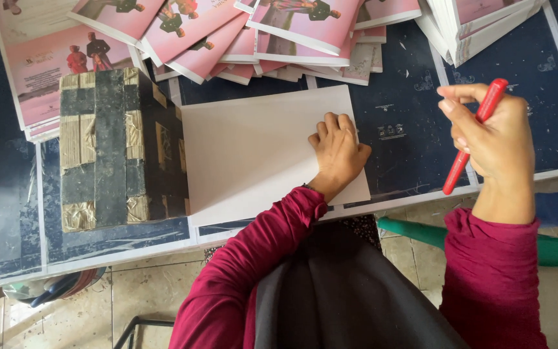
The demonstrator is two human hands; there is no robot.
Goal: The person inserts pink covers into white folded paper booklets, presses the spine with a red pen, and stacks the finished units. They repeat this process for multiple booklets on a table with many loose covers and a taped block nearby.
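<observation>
From the head camera, your left hand [338,152] lies palm down on a blank white sheet [253,152], fingers curled loosely under and grasping nothing, pressing the paper near its right edge. The sheet lies on the dark blue table [408,129], towards the near edge and about midway along it; its lower right corner reaches almost to that edge.

Your right hand [495,139] is raised over the right part of the table, well apart from the sheet, fingers clenched around a red pen [473,139]. The pen runs slantwise through your grip, its upper end above your fingers and its lower end pointing down towards the near edge.

Just beside the sheet's left edge stands a dark block [114,148] wrapped in black and brownish tape, touching or nearly touching the paper; you cannot tell which.

Along the far edge, pink printed booklets [227,32] lie fanned over one another, and a taller stack [479,22] of them sits at the far right corner. More pink sheets [40,71] lie at the far left, partly under the block.
</observation>
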